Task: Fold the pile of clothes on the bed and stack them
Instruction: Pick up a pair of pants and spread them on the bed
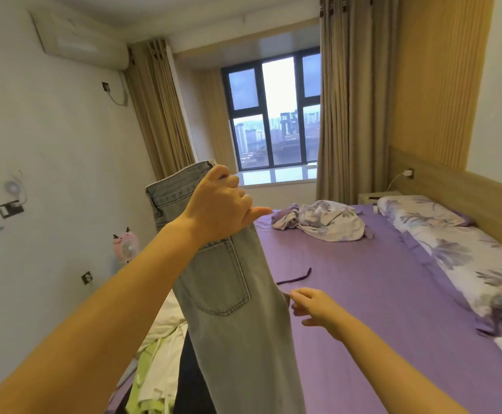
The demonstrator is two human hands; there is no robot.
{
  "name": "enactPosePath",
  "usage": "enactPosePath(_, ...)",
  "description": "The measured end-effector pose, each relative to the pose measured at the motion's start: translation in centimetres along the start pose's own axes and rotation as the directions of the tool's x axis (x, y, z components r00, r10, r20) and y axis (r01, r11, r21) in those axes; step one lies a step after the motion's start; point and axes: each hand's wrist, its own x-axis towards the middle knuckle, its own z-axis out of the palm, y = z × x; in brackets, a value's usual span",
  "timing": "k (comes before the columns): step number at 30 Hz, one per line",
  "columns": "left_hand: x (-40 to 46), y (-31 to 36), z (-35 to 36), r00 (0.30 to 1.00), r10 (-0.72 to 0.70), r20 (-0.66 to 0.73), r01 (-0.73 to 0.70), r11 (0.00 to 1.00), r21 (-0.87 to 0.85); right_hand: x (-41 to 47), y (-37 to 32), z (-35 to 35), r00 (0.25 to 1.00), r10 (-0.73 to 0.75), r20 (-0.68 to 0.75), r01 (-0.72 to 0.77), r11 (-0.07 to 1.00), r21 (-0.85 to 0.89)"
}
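Gripping the waistband, left hand [218, 204] holds pale blue jeans [231, 294] up over the near edge of the purple bed [363, 294]. Right hand [312, 306] at the jeans' right edge, seemingly pinching the seam. Remaining pile of clothes [154, 354] on the bed lower left. Crumpled floral sheet [321, 222] far side.

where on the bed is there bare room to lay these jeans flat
The purple sheet lies bare between the crumpled floral bedding, the floral pillows and the dark purple cord. It is crowded at the lower left, where white and lime clothes pile up.
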Motion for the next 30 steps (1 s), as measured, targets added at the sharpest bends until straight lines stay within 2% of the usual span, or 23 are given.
enactPosePath(4,-0.4,-0.6,0.0,0.999,-0.002,0.040,0.001,0.999,0.037,0.6,0.0,1.0,0.991,0.000,0.137,-0.031,0.975,0.220)
enactPosePath(5,-0.4,-0.6,0.0,0.999,-0.002,0.049,0.000,0.999,0.044,0.9,-0.1,1.2,0.991,0.002,0.137,-0.036,0.968,0.247)
enactPosePath(7,-0.5,-0.6,-0.1,0.998,-0.004,0.061,0.001,0.998,0.056,1.4,-0.4,1.6,0.990,0.016,0.140,-0.043,0.980,0.192)
enactPosePath(9,-0.6,-0.5,-0.1,0.997,-0.011,0.071,0.006,0.998,0.062,1.8,-0.4,1.8,0.992,0.026,0.121,-0.047,0.984,0.173)
enactPosePath(12,-1.0,-0.5,-0.1,0.996,-0.026,0.080,0.021,0.997,0.069,2.6,-0.3,1.0,1.000,0.017,0.020,-0.022,0.957,0.288)
enactPosePath(14,-1.4,-1.2,-0.2,0.994,-0.053,0.092,0.044,0.995,0.095,2.7,-0.8,-0.6,1.000,-0.012,-0.010,0.014,0.962,0.273)
enactPosePath(17,-2.1,-2.7,-0.1,0.984,-0.115,0.136,0.097,0.986,0.132,2.2,-2.4,-3.9,0.994,-0.108,0.016,0.106,0.992,0.075)
enactPosePath(20,-1.9,-3.9,0.2,0.971,-0.178,0.159,0.158,0.978,0.133,1.4,-4.2,-6.9,0.976,-0.208,0.058,0.215,0.961,-0.172)
enactPosePath(22,-1.3,-4.0,0.5,0.966,-0.196,0.170,0.173,0.975,0.141,0.9,-5.0,-8.6,0.958,-0.282,0.055,0.281,0.883,-0.376)
enactPosePath(26,1.0,-2.9,1.5,0.955,-0.219,0.202,0.202,0.974,0.104,0.0,-6.2,-12.1,0.901,-0.432,0.046,0.324,0.598,-0.733)
enactPosePath(28,2.5,-1.8,2.0,0.956,-0.216,0.199,0.206,0.976,0.068,-0.3,-6.2,-14.3,0.876,-0.482,-0.006,0.291,0.540,-0.790)
enactPosePath(30,4.0,-0.8,2.7,0.965,-0.195,0.177,0.191,0.981,0.037,-0.5,-5.6,-16.6,0.860,-0.501,-0.102,0.270,0.615,-0.741)
